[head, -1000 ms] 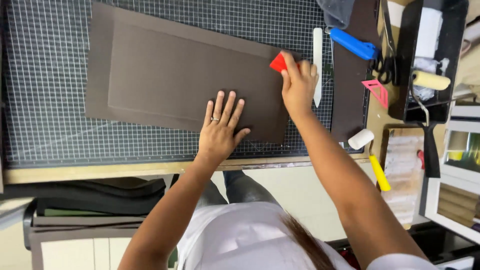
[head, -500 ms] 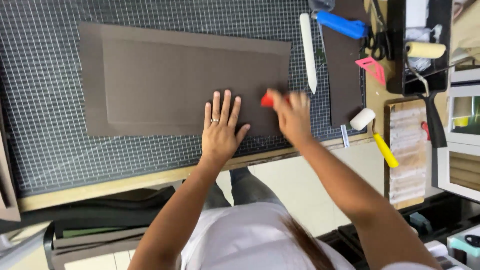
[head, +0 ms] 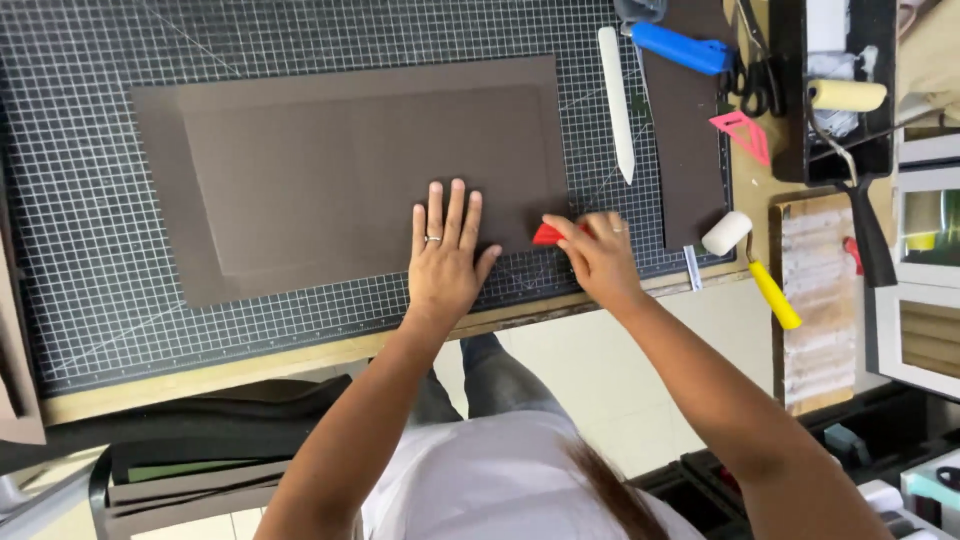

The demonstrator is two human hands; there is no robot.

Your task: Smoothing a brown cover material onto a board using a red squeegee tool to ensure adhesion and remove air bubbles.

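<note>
A large dark brown sheet (head: 330, 170) lies flat on a gridded cutting mat (head: 90, 250). My left hand (head: 445, 255) presses flat on the sheet's near right part, fingers spread, with a ring on one finger. My right hand (head: 600, 255) grips a small red scraper (head: 548, 234) at the sheet's near right corner, its edge against the mat.
A white bone folder (head: 616, 100) and a narrow brown strip (head: 685, 140) lie right of the sheet. A blue-handled tool (head: 680, 45), scissors (head: 760, 80), a pink triangle (head: 742, 132), a yellow-handled roller (head: 750, 265) and a paint roller in a black tray (head: 845, 95) crowd the right side.
My right hand has drawn the red scraper down the sheet's right edge toward me, from the far corner to the near corner. My left hand has stayed pressed on the sheet.
</note>
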